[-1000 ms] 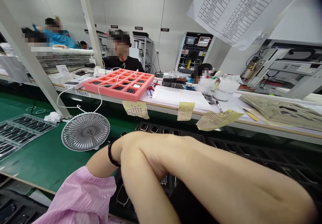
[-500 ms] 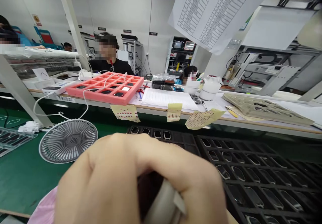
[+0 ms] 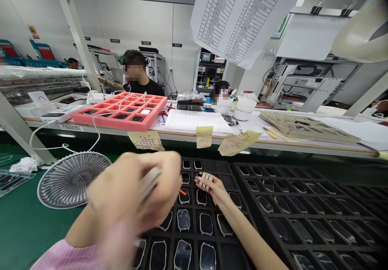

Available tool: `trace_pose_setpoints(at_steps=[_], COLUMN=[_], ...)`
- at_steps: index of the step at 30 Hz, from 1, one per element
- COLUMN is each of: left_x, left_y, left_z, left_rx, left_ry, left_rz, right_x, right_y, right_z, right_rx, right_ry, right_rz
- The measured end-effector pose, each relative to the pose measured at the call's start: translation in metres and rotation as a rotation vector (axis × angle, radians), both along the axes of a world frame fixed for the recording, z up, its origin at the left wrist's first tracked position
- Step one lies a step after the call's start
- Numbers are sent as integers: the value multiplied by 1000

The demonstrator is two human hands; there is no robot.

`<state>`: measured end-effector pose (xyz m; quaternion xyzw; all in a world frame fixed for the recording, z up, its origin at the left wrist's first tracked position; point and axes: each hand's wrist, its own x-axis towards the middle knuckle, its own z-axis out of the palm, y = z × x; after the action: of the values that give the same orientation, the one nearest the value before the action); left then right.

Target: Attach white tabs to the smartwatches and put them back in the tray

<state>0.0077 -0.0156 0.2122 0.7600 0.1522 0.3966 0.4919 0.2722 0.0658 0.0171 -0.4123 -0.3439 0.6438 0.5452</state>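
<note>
Close to the camera, my left hand (image 3: pixel 136 189) is raised above the left part of the tray, blurred by motion. Its fingers are curled around a pale grey piece (image 3: pixel 150 183), whose kind the blur hides. Farther off, my right hand (image 3: pixel 214 186) reaches into the black tray (image 3: pixel 216 167); its fingers are bent, with white covers on several of them, at a pocket in the upper rows. What they pinch, if anything, is hidden. Watch cases with dark screens, such as this watch case (image 3: pixel 183 220), lie in the tray's pockets. A small orange strip (image 3: pixel 182 192) shows beside my left hand.
More watch cases lie in a second black tray (image 3: pixel 291 199) on the right. A round grey fan (image 3: pixel 74 179) stands at left. On the shelf are a pink foam tray (image 3: pixel 121 112), paper sheets (image 3: pixel 197 121) and a beige moulded tray (image 3: pixel 309 128). A co-worker (image 3: pixel 142 80) sits beyond.
My left hand has moved away from the camera to the left, uncovering the tray. My right hand now shows in the tray. The view has shifted slightly right.
</note>
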Motion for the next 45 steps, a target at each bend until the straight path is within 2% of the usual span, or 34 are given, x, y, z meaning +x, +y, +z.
trace_pose_setpoints(at_steps=[2,4,5,7,9,12,14,17,21,25,28,31,33,36,39,45], left_x=[26,52,65,88,108,134,150,174,204,210,198,186,182,181,180,171], left_y=[17,39,51,75,99,130,147,165,181,187,184,177,173,169,164,158], left_z=[5,1,-6,-28,-59,-104,-128,-154,-174,-176,-167,-156,-152,-149,-146,-142], left_rx=[-48,-95,-119,-150,-142,-119,-83,-42,3,129,240,301,309,314,333,383], left_ry=[-54,-14,49,176,355,456,518,589,641,648,628,596,575,550,548,617], left_rz=[-188,-184,-147,-50,160,276,339,430,522,499,326,116,54,55,111,271], right_x=[5,13,18,30,42,56,61,65,68,71,72,71,70,68,65,74], right_y=[5,12,16,23,30,37,40,44,47,50,51,47,42,35,31,39], right_z=[3,7,9,12,15,13,10,3,-5,-9,-7,-2,2,7,10,4], right_rx=[19,43,56,79,98,118,122,118,111,101,95,93,92,94,104,122], right_ry=[6,6,3,-8,-23,-45,-56,-62,-64,-48,-29,-2,16,29,23,-58], right_rz=[-43,-102,-136,-214,-295,-388,-422,-444,-439,-429,-390,-275,-187,-103,-78,-214])
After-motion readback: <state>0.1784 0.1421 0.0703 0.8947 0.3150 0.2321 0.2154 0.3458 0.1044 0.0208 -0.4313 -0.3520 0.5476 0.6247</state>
